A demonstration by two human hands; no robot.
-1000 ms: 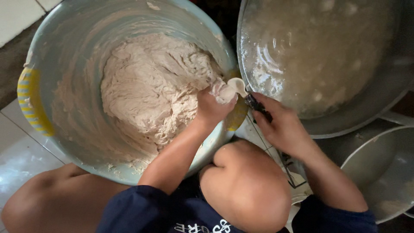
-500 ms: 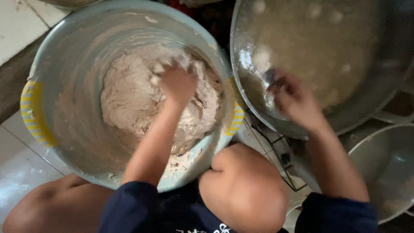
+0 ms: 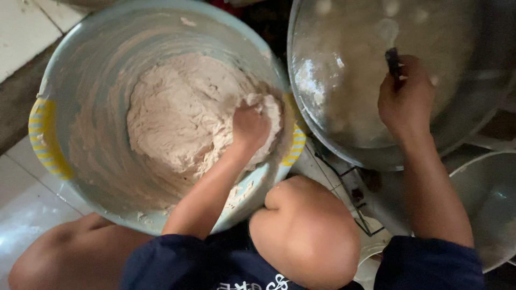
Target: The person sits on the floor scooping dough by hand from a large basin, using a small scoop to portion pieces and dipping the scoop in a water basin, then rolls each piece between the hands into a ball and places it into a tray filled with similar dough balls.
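The left hand (image 3: 250, 126) is digging clenched fingers into the pale, shaggy mound of wet dough (image 3: 183, 113), which is filling the big grey plastic tub (image 3: 80, 80). Right of that tub, the right hand (image 3: 406, 99) is gripping a dark-handled spoon (image 3: 392, 59), pointing away over the wide metal pan (image 3: 322, 118).

No packages, labels, signs, screens.

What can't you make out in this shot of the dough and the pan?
Head view only:
- Left hand: its fingers are buried in the dough.
- Dark-handled utensil in the right hand: its working end is blurred.
- Pan contents: blurred pale lumps.
- Second metal bowl: cut off by the right edge.
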